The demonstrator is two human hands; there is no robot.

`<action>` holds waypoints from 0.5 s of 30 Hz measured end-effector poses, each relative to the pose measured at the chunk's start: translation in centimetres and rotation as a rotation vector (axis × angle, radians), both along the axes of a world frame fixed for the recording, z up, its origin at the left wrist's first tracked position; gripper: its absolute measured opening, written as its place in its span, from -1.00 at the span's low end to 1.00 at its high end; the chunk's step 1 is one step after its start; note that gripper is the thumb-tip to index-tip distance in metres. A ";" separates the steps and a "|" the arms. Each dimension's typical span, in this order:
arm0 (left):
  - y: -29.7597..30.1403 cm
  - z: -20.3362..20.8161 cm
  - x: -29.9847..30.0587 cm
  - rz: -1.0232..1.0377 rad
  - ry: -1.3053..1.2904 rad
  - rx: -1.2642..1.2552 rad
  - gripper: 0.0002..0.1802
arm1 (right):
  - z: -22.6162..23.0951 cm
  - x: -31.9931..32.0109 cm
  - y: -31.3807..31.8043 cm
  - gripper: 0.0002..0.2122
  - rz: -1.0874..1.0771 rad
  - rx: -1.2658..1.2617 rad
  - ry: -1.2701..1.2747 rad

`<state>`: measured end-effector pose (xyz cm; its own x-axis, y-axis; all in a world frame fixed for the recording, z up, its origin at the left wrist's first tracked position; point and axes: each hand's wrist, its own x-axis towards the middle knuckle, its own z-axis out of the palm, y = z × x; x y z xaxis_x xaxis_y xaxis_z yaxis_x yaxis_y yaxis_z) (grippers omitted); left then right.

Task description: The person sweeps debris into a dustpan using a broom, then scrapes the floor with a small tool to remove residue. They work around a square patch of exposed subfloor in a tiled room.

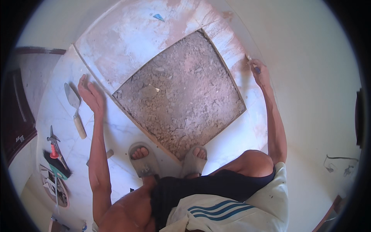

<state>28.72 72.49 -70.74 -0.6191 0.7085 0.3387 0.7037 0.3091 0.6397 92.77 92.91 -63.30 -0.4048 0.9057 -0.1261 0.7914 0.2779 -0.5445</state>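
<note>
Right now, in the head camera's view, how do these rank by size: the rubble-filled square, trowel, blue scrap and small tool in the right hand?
1. Rubble-filled square, by far
2. Trowel
3. Blue scrap and small tool, unranked: both look little, and the right hand hides part of the latter

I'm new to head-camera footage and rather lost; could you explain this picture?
There is no machine at work here, just a person's bare hands. A wide fisheye camera on that person's head looks down, so straight edges bend near the rim. The right hand grips a small tool with a blue end, too unclear to identify. The left hand is open and holds nothing; beside it a trowel lies on the pale floor. Between the hands is a four-sided opening containing rubble.
</note>
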 end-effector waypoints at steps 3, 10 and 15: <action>-4.2 2.0 3.5 -0.072 -0.067 -0.092 -0.52 | 0.2 2.1 -0.7 -0.82 0.064 -0.099 -0.009; -9.9 3.6 7.3 -0.075 -0.188 -0.199 -0.54 | 1.2 2.5 -2.4 -0.86 -0.207 -0.043 0.068; -9.9 3.4 6.5 -0.065 -0.153 -0.196 -0.54 | 0.4 4.8 -5.2 -0.83 -0.164 -0.247 0.082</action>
